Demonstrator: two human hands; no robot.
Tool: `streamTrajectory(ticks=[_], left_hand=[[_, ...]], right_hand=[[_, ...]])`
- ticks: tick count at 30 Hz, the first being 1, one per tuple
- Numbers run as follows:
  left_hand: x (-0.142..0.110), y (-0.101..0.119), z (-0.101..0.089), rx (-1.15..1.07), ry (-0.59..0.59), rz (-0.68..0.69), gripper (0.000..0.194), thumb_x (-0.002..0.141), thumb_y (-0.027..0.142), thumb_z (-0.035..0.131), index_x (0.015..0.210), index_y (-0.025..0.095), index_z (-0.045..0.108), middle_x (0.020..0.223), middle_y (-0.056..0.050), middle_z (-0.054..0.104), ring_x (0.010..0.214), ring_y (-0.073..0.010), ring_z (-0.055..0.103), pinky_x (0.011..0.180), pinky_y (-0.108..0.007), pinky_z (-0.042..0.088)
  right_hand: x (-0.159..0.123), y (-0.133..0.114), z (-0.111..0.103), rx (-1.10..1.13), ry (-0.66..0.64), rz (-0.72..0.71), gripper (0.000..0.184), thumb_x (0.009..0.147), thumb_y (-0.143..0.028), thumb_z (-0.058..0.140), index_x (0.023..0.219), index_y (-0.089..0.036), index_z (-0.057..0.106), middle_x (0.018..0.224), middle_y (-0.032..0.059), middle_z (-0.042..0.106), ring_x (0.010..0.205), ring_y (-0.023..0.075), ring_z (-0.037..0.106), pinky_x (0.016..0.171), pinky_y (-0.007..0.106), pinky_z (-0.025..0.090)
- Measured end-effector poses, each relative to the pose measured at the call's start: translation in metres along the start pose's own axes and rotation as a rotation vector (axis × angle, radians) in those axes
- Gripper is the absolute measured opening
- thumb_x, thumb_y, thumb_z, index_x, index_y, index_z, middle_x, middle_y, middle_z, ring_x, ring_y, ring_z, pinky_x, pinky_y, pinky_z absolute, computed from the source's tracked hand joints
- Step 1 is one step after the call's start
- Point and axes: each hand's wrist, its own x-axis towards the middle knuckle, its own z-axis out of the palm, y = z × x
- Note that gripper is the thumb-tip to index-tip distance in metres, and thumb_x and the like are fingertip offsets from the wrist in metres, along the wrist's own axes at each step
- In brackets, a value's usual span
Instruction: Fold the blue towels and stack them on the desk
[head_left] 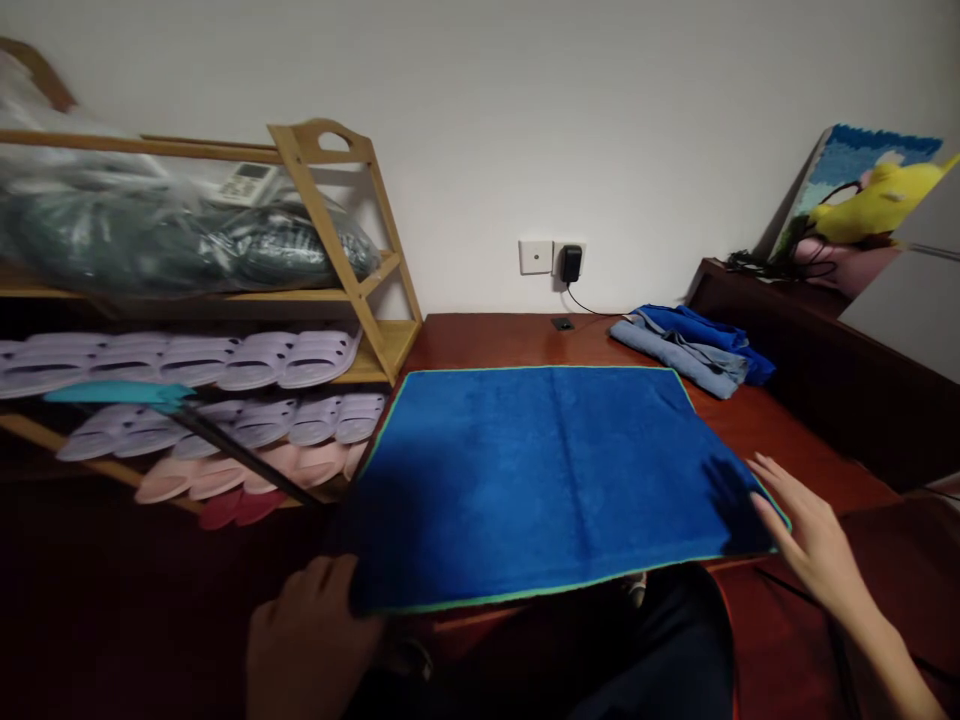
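A blue towel with a green edge (540, 470) lies spread flat on a reddish wooden table (525, 340). My left hand (311, 640) is at the towel's near left corner, fingers closed on that corner. At the near right corner my right hand (806, 535) lies with fingers stretched out, touching the towel's edge and holding nothing.
Folded blue cloths (694, 350) lie at the table's far right. A wooden shoe rack (360, 290) with rows of slippers (225, 365) and a bagged bundle stands on the left. On the wall is a socket with a plugged charger (571, 264). A dark ledge (810, 340) runs along the right.
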Motion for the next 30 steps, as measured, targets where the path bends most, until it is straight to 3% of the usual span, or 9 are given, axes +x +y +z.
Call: streamTrajectory(ticks=[2, 7, 11, 14, 18, 21, 23, 25, 30], left_hand=[[-0.002, 0.001, 0.001, 0.020, -0.030, -0.024, 0.012, 0.062, 0.019, 0.049, 0.069, 0.023, 0.058, 0.075, -0.010, 0.060, 0.070, -0.0299, 0.057, 0.056, -0.039, 0.042], [0.000, -0.007, -0.018, -0.083, 0.203, 0.001, 0.027, 0.067, 0.007, 0.043, 0.088, 0.018, 0.056, 0.089, -0.009, 0.065, 0.080, -0.0230, 0.060, 0.071, -0.035, 0.047], [-0.003, -0.018, -0.044, -0.025, 0.311, 0.233, 0.023, 0.082, 0.006, 0.039, 0.093, 0.017, 0.056, 0.102, -0.011, 0.065, 0.097, -0.0225, 0.059, 0.087, -0.037, 0.044], [-0.015, -0.024, -0.047, 0.032, 0.298, 0.347, 0.023, 0.085, 0.005, 0.037, 0.091, 0.017, 0.057, 0.097, -0.010, 0.067, 0.097, -0.0222, 0.060, 0.089, -0.039, 0.042], [-0.038, -0.032, -0.037, 0.038, 0.249, 0.272, 0.026, 0.082, 0.005, 0.037, 0.090, 0.017, 0.059, 0.095, -0.009, 0.068, 0.092, -0.0223, 0.062, 0.086, -0.039, 0.043], [-0.042, -0.040, -0.038, -0.088, 0.204, 0.186, 0.023, 0.078, 0.009, 0.042, 0.092, 0.019, 0.058, 0.102, -0.009, 0.065, 0.097, -0.0231, 0.060, 0.086, -0.038, 0.045], [-0.028, -0.042, -0.043, -0.195, 0.170, 0.134, 0.021, 0.080, 0.011, 0.041, 0.092, 0.019, 0.057, 0.108, -0.009, 0.063, 0.102, -0.0224, 0.058, 0.088, -0.036, 0.046], [-0.001, -0.041, -0.043, -0.262, 0.088, 0.118, 0.024, 0.084, 0.014, 0.038, 0.097, 0.020, 0.057, 0.119, -0.008, 0.060, 0.112, -0.0209, 0.054, 0.093, -0.035, 0.044], [0.067, -0.026, -0.015, -0.236, -0.197, 0.245, 0.047, 0.095, 0.033, 0.033, 0.140, 0.021, 0.033, 0.150, -0.007, 0.030, 0.137, -0.0207, 0.026, 0.111, -0.042, 0.025]], right_hand=[[0.024, -0.011, 0.016, -0.044, -0.104, -0.052, 0.056, 0.091, -0.049, 0.033, 0.144, -0.030, 0.027, 0.151, 0.0026, 0.024, 0.135, 0.0247, 0.030, 0.107, 0.041, 0.030], [0.036, 0.006, 0.053, -0.136, -0.302, -0.130, 0.061, 0.090, -0.059, 0.028, 0.146, -0.034, 0.021, 0.153, 0.0026, 0.018, 0.138, 0.0271, 0.022, 0.106, 0.049, 0.028], [0.028, 0.028, 0.067, -0.126, -0.289, -0.217, 0.062, 0.090, -0.058, 0.025, 0.147, -0.034, 0.016, 0.152, 0.0030, 0.021, 0.138, 0.0266, 0.021, 0.104, 0.049, 0.030], [0.025, 0.030, 0.072, -0.098, -0.256, -0.238, 0.062, 0.090, -0.057, 0.026, 0.146, -0.034, 0.019, 0.150, 0.0032, 0.027, 0.137, 0.0270, 0.024, 0.102, 0.049, 0.032], [0.027, 0.038, 0.066, 0.043, -0.166, -0.155, 0.058, 0.086, -0.059, 0.034, 0.137, -0.033, 0.039, 0.144, 0.0031, 0.039, 0.131, 0.0274, 0.038, 0.101, 0.045, 0.035], [0.045, 0.062, 0.055, 0.113, -0.132, 0.188, 0.057, 0.079, -0.064, 0.040, 0.121, -0.029, 0.055, 0.124, 0.0074, 0.059, 0.109, 0.0305, 0.058, 0.088, 0.043, 0.045], [0.068, 0.078, 0.049, 0.084, -0.172, 0.477, 0.057, 0.075, -0.066, 0.041, 0.109, -0.025, 0.062, 0.109, 0.0117, 0.067, 0.090, 0.0317, 0.064, 0.072, 0.042, 0.048], [0.095, 0.083, 0.048, 0.082, -0.301, 0.610, 0.056, 0.074, -0.066, 0.043, 0.095, -0.020, 0.066, 0.097, 0.0154, 0.069, 0.076, 0.0291, 0.065, 0.063, 0.038, 0.047], [0.142, 0.056, 0.063, -0.034, -0.497, 0.530, 0.060, 0.069, -0.073, 0.046, 0.064, -0.015, 0.063, 0.072, 0.0198, 0.066, 0.050, 0.0206, 0.058, 0.054, 0.035, 0.039]])
